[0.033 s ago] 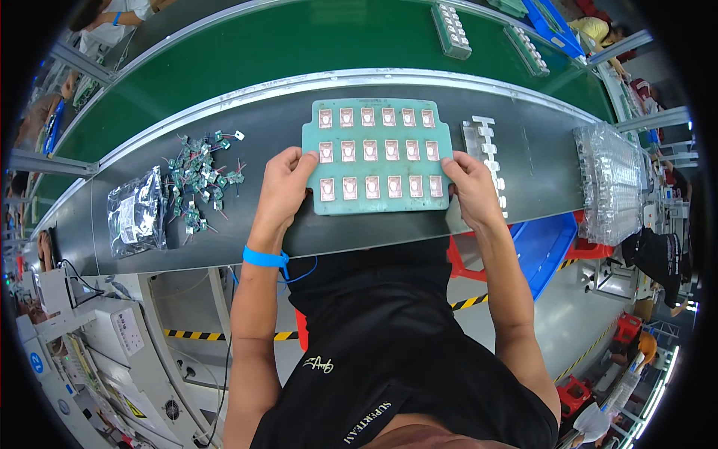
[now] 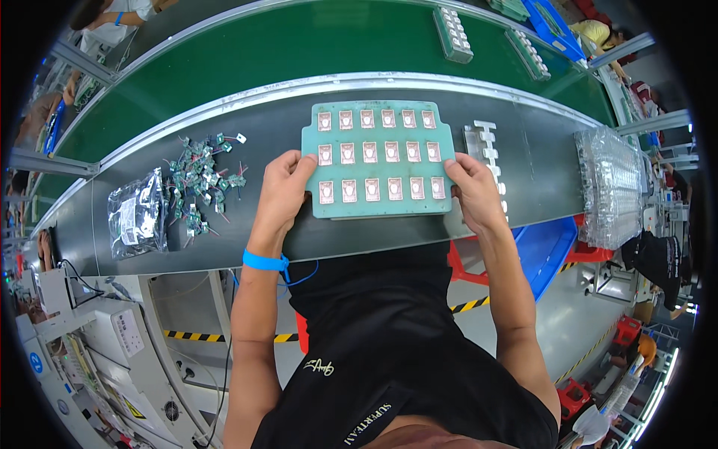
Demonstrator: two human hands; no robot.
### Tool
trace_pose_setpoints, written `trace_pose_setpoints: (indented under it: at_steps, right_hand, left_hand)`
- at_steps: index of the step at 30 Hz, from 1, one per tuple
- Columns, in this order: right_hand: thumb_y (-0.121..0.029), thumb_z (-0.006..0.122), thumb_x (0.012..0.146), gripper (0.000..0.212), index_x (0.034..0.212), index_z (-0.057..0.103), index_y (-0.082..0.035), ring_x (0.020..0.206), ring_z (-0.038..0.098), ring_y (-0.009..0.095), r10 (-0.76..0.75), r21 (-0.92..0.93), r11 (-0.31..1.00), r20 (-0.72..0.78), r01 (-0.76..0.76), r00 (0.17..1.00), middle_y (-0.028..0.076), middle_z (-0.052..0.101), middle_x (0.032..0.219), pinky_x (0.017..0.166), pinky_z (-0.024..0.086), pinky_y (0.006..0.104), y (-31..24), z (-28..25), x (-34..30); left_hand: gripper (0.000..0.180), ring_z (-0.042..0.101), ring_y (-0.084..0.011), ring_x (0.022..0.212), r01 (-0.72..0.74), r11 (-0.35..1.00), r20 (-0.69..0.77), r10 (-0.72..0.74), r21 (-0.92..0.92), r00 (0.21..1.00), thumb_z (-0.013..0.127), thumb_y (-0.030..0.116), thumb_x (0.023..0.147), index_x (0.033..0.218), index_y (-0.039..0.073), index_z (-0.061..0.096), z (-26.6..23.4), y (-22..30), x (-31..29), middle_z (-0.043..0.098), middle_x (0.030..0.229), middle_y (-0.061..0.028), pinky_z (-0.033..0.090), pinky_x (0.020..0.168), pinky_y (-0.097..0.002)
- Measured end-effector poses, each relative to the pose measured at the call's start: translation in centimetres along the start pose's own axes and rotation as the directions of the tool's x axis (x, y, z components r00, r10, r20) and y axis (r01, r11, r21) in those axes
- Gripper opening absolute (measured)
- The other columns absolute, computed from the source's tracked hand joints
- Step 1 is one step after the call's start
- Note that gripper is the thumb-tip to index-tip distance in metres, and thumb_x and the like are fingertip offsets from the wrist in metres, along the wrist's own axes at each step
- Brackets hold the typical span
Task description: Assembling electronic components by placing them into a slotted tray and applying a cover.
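Observation:
A flat pale-green fixture tray [image 2: 381,172] is held level over the dark bench. It has three rows of rectangular pockets, each with a small pinkish-metallic piece in it. My left hand [image 2: 286,183] grips the left edge, thumb on top and fingers curled underneath. On the opposite edge, my right hand [image 2: 473,187] pinches the tray the same way, its fingers partly hidden below. Just right of the tray lies a strip of whitish, linked parts [image 2: 488,150], partly behind my right hand. A blue band with a cord [image 2: 265,260] circles my left wrist.
Left on the bench are a pile of small green circuit boards with wires [image 2: 202,179] and a silvery plastic bag [image 2: 137,213]. Stacked clear plastic trays [image 2: 609,183] stand right. Beyond the metal rail, a green belt [image 2: 299,49] carries block-like fixtures [image 2: 452,35]. A blue bin [image 2: 546,251] sits below.
The tray has come very slightly toward me, and a thin edge beneath its near side now shows. Both hands keep the same hold.

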State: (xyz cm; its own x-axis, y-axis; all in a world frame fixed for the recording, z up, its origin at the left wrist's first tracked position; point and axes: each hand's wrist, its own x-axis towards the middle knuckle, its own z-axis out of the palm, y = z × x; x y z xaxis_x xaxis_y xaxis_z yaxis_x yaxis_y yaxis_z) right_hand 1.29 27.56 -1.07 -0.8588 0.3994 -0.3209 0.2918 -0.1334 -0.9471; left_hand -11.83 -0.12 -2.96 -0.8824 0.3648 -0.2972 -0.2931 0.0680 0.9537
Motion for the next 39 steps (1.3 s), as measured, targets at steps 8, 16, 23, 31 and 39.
trace_pose_setpoints:
  at_steps: [8, 16, 23, 31, 39]
  right_hand:
    - [-0.023, 0.061, 0.096, 0.026, 0.113, 0.066, -0.003, 0.082, 0.054, 0.010, 0.031, -0.005, 1.000, 0.268, -0.030, 0.963, 0.003, 0.064, 0.100, 0.073, 0.043, 0.0259, -7.7, 5.2, 11.1]
    - [-0.018, 0.071, 0.088, 0.019, 0.087, 0.067, 0.000, 0.070, 0.054, 0.016, 0.017, -0.279, 0.960, 0.102, 0.013, 0.995, 0.005, 0.059, 0.082, 0.060, 0.047, 0.0297, -9.3, 15.9, 31.0]
    - [-0.021, 0.074, 0.085, 0.026, 0.095, 0.069, 0.002, 0.075, 0.063, 0.020, -0.006, -0.327, 0.945, 0.080, 0.032, 0.997, 0.010, 0.064, 0.090, 0.059, 0.055, 0.0283, -8.6, 18.1, 35.3]
    - [-0.033, 0.065, 0.091, 0.041, 0.116, 0.067, -0.001, 0.077, 0.058, 0.013, -0.324, -0.523, 0.713, 0.346, 0.467, 0.881, 0.004, 0.065, 0.090, 0.069, 0.051, 0.0289, -10.0, 6.5, 24.2]
    - [-0.022, 0.063, 0.094, 0.033, 0.117, 0.065, 0.001, 0.087, 0.059, 0.011, -0.422, -0.666, 0.701, -0.097, 0.256, 0.902, 0.006, 0.068, 0.095, 0.079, 0.048, 0.0281, -5.1, -10.3, 2.9]
  left_hand:
    - [0.027, 0.052, -0.0066, 0.055, -0.106, 0.994, -0.169, 0.102, -0.011, 0.980, 0.060, 0.030, 0.097, 0.090, 0.005, 0.067, -5.4, 3.9, 7.8, 0.061, 0.071, 0.0015, 0.038, 0.046, -0.0229]
    - [0.032, 0.049, -0.0160, 0.054, 0.031, 0.965, -0.420, 0.084, 0.260, 0.904, 0.060, 0.028, 0.095, 0.084, -0.002, 0.065, -12.6, 6.4, 25.2, 0.058, 0.069, -0.0076, 0.036, 0.048, -0.0344]
    - [0.036, 0.043, -0.0152, 0.044, 0.164, 0.944, -0.499, 0.001, 0.287, 0.867, 0.064, 0.033, 0.093, 0.079, 0.000, 0.062, -15.0, 6.0, 30.5, 0.054, 0.062, -0.0064, 0.033, 0.040, -0.0312]
    - [0.049, 0.064, -0.0191, 0.090, -0.103, 0.772, -0.500, 0.500, 0.627, 0.707, 0.065, 0.038, 0.092, 0.122, -0.001, 0.063, -19.1, 4.1, 23.3, 0.067, 0.099, -0.0116, 0.050, 0.078, -0.0296]
    - [0.029, 0.059, -0.0138, 0.086, -0.537, 0.689, 0.061, 0.587, 0.486, 0.808, 0.059, 0.016, 0.096, 0.122, 0.003, 0.064, -2.9, 4.0, 7.0, 0.065, 0.102, -0.0074, 0.048, 0.077, -0.0270]
